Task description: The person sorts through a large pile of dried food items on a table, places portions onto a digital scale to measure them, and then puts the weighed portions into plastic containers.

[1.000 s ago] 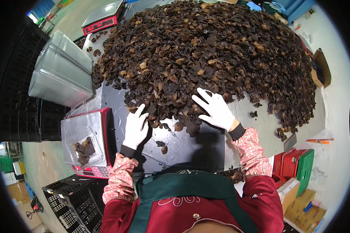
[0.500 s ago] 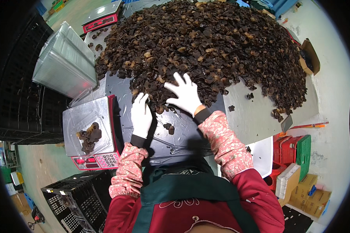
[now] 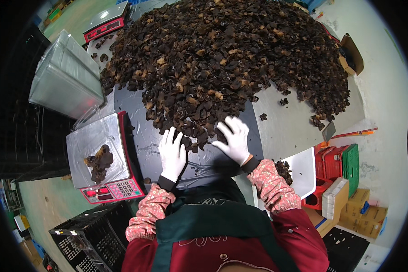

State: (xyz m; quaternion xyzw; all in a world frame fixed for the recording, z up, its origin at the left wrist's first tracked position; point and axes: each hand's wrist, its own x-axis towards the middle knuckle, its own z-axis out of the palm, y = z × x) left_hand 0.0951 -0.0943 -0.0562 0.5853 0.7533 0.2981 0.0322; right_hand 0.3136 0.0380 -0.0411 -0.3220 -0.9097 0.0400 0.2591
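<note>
The near tip of the dark fungus heap (image 3: 226,59) lies between the left hand (image 3: 172,156), fingers extended, and the right hand (image 3: 235,141), fingers loosely spread.

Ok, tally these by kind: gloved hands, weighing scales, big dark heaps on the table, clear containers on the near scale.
Gloved hands: 2
Weighing scales: 2
Big dark heap: 1
Clear container on the near scale: 1
Total: 6
</note>
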